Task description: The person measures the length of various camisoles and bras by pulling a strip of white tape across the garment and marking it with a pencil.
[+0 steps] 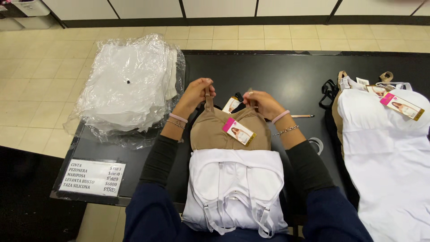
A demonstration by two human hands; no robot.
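While both hands work at the top of a beige bra, the garment lies flat on the black table, its lower edge touching a white strapped garment that sits nearer the person and hangs over the table's near edge; the left hand pinches the beige bra's left shoulder strap close to its slider, fingers closed on it and lifting it a little; the right hand is closed in a pinch at the bra's other upper corner, though whether it grips the strap itself or only the fabric edge cannot be told; a pink-and-white hang tag lies on the beige cup between the two wrists. The step in hand looks like setting or straightening the straps of this bra; the next move would seem to call for a steady pinch on both sides so that the straps lie even and the tag stays free. Left of the beige bra lies a stack of clear plastic bags, and nearer the person on that side a printed price card; right of the bra, well apart, rests a pile of white garments with its own tag; a pen lies just beyond the right wrist.
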